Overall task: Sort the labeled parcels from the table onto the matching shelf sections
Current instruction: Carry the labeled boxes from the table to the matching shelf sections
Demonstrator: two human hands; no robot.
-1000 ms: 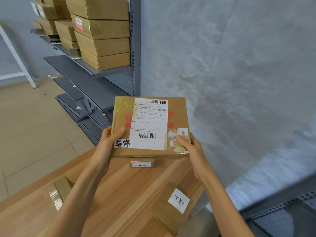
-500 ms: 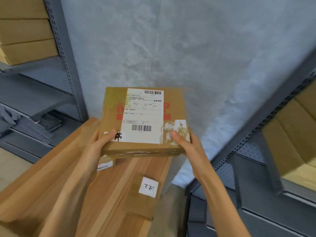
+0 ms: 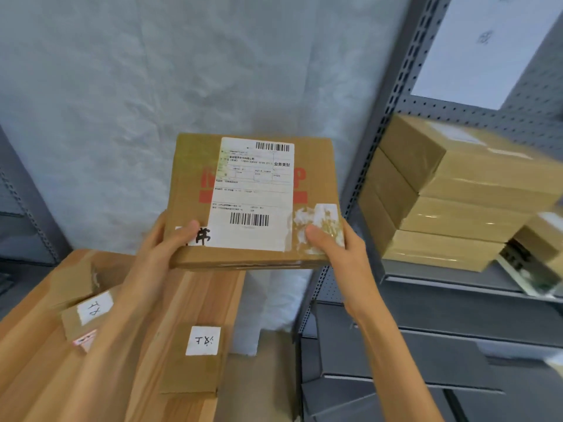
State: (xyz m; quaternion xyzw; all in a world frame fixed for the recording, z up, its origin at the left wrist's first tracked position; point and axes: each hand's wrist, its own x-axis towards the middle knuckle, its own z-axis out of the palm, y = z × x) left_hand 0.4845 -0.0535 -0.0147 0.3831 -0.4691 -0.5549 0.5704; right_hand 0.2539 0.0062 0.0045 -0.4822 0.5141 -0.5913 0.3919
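Our view has swung right since a moment ago — the grey metal shelf [image 3: 405,287] with stacked brown boxes [image 3: 457,190] now fills the side. Our left hand [image 3: 164,248] and right hand [image 3: 338,248] grip the flat brown cardboard parcel [image 3: 189,184] — thumbs on top, above the wooden table [image 3: 170,306].
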